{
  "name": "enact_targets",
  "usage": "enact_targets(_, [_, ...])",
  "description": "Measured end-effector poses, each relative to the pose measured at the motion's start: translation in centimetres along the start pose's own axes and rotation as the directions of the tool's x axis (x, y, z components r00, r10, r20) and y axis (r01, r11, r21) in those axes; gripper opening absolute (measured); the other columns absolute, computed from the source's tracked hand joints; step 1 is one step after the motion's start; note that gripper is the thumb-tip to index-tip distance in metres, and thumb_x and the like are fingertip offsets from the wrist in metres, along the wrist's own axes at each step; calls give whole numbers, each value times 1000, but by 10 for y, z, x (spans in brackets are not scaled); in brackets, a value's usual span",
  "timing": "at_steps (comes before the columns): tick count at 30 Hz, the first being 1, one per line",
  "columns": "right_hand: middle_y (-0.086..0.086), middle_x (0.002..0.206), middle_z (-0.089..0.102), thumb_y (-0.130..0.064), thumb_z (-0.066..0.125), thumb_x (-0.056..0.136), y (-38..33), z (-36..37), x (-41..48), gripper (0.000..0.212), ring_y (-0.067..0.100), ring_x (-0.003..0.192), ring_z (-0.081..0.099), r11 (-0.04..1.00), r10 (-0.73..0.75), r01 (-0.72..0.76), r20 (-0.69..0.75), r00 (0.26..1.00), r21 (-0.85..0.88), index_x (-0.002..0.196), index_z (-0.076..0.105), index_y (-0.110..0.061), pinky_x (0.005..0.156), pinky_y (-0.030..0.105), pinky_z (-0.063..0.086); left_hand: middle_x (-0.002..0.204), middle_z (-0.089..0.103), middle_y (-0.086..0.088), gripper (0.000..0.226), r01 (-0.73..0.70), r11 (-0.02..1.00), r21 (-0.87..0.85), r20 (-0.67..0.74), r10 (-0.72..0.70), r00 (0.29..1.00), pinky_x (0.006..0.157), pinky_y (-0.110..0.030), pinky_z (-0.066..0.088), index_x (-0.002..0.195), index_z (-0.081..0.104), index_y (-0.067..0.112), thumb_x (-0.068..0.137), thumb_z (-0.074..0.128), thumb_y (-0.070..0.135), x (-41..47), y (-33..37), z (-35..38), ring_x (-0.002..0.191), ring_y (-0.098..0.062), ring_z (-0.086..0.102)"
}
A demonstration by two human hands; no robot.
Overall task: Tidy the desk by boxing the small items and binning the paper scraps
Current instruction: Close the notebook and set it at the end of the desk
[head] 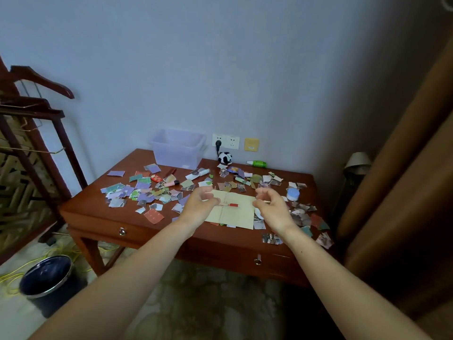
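Pale blue wall is backing a reddish wooden tabletop (83,203) that is carrying the whole mess. Left grip (199,203) and right grip (268,206) are hovering at the centre with fingers curled inward, one at each side edge of a yellow-green sheet (239,214). Whether either is actually pinching the paper, I cannot tell. A small red stick (233,205) is lying on the sheet between them.

Paper scraps (137,193) are spreading out from 9 o'clock round to 3 o'clock, and more are sitting close to the front edge at 5 o'clock. Small items are lying among them: a pink marker (172,183) at 10 o'clock, a white tube (204,171) at 12 and a blue-lidded jar (293,194) at 2. A panda toy (225,158) and a green bottle (257,164) are sitting at 1, against the wall. The clear box (177,149) is waiting at 11 o'clock at the back. The bin (46,283) is standing on the floor at 8 o'clock, well apart from the tabletop.

Trouble looks likely in three ways. If the sheet is tilting as it rises, the red stick could be rolling off. Scraps near the front edge could be slipping to the floor under a careless sweep. Small items half-buried in scraps could be going into the bin by mistake.
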State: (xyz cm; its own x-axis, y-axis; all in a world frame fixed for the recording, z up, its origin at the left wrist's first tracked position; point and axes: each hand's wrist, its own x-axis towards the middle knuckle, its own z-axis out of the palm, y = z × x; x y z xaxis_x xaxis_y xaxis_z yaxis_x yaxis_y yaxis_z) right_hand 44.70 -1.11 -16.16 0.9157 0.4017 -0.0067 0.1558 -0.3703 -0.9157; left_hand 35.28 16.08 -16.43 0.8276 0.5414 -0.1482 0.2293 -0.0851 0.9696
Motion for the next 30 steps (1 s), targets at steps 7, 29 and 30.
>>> enact_targets(7, [1, 118, 57, -12, 56, 95, 24, 54, 87, 31, 14, 97, 55, 994, 112, -112, 35, 993, -23, 125, 55, -17, 66, 18, 45, 129, 52, -5, 43, 113, 994, 12, 4, -113, 994, 60, -18, 43, 136, 45, 13, 95, 59, 15, 99, -26, -22, 83, -3, 55])
enact_targets(29, [-5, 130, 58, -23, 63, 89, 122, 169, 307, 42, 16, 119, 52, 834, 242, -48, 287, 927, -549, 130, 56, -27, 91, 31, 47, 131, 54, -4, 49, 385, 880, 278, 86, -422, 902, 84, -29, 49, 138, 46, 18, 92, 64, 20, 353, -125, -17, 107, -17, 55])
enact_targets(30, [-6, 130, 58, -24, 63, 89, 125, 172, 313, 42, 16, 120, 51, 816, 246, -27, 304, 920, -577, 130, 57, -28, 92, 31, 47, 132, 53, -4, 51, 387, 873, 296, 92, -429, 899, 84, -29, 49, 138, 45, 18, 91, 64, 21, 361, -130, -17, 108, -17, 55])
